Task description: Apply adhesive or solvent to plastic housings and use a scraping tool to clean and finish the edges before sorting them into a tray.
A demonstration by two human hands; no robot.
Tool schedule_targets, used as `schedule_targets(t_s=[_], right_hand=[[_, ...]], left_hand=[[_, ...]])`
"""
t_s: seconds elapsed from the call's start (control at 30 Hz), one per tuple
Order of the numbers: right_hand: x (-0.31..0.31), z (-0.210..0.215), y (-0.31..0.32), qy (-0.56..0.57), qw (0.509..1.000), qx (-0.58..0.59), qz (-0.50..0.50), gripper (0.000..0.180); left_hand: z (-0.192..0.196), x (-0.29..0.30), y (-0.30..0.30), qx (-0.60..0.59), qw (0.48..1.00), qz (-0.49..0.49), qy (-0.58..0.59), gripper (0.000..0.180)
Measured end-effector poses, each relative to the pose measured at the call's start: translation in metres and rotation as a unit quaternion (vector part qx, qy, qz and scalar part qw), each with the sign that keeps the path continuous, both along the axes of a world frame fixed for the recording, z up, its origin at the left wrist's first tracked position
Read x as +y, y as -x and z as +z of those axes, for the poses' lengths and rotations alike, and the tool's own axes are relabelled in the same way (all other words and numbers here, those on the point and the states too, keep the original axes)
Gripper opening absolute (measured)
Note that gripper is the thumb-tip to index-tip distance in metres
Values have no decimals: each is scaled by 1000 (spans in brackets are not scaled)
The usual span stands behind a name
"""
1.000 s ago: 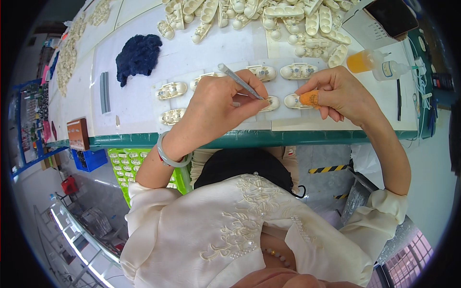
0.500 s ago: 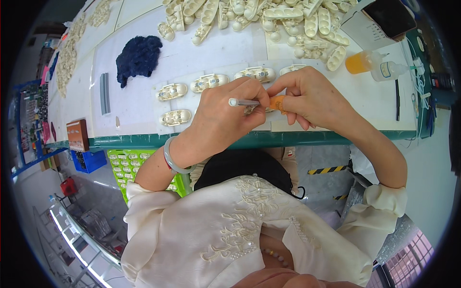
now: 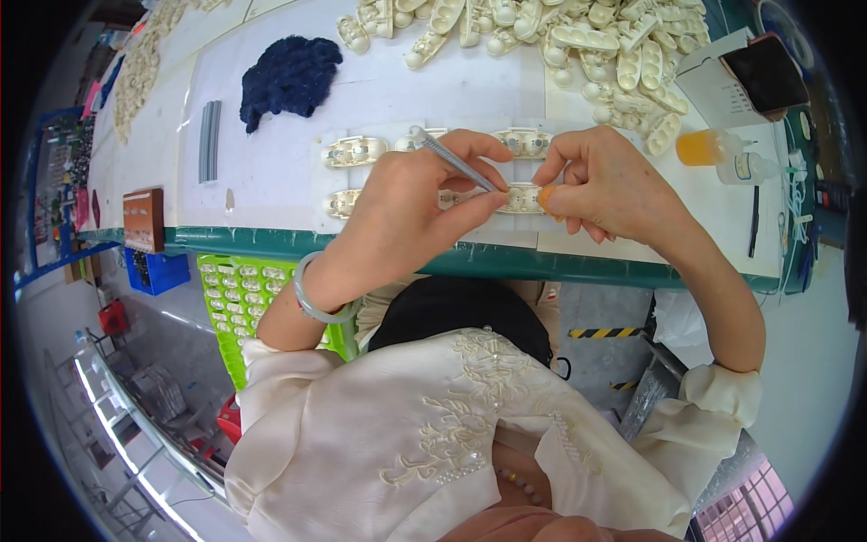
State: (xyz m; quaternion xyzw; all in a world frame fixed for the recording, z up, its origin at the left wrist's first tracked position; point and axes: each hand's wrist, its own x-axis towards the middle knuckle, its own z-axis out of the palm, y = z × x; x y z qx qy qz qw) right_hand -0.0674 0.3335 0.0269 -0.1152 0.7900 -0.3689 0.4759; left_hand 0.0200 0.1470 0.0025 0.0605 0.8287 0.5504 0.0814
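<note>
My left hand (image 3: 420,194) is closed around a thin grey ribbed rod (image 3: 456,161), which slants down to the right between thumb and fingers. Just right of it, my right hand (image 3: 610,181) has its fingertips pinched at a small orange piece (image 3: 547,199); whether it is held or worn on a finger is unclear. Between the two hands lies a long cream plastic part (image 3: 522,199) with small round fittings inside. Similar cream parts (image 3: 354,152) stand in two rows on a white sheet, some partly hidden by my hands.
A heap of cream parts (image 3: 623,54) fills the far side. Dark blue fluffy cloth (image 3: 291,83) and grey sticks (image 3: 209,140) lie at left. An orange-filled bottle (image 3: 700,147), a clear bottle (image 3: 742,169) and an open box (image 3: 713,77) stand at right. A green crate (image 3: 242,307) holds parts below.
My head view has shifted, so the bench appears moved to the right. My hands have drawn slightly apart, showing the part between them. The grey rod now tilts more steeply.
</note>
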Motion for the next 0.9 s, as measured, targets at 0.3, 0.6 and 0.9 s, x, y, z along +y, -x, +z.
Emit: schedule_targets(t_s=[0.3,0.6,0.9], right_hand=[[5,-5,-3,24,999,-19,-28,22],[-1,-13,-1,103,993,-56,-20,23],[-3,-16,5,106,988,-105,-33,15]], left_hand=[[-4,9,6,41,994,-23,95,10],[-15,15,2,159,981,-12,112,19],[-15,12,2,203,972,-30,118,24]])
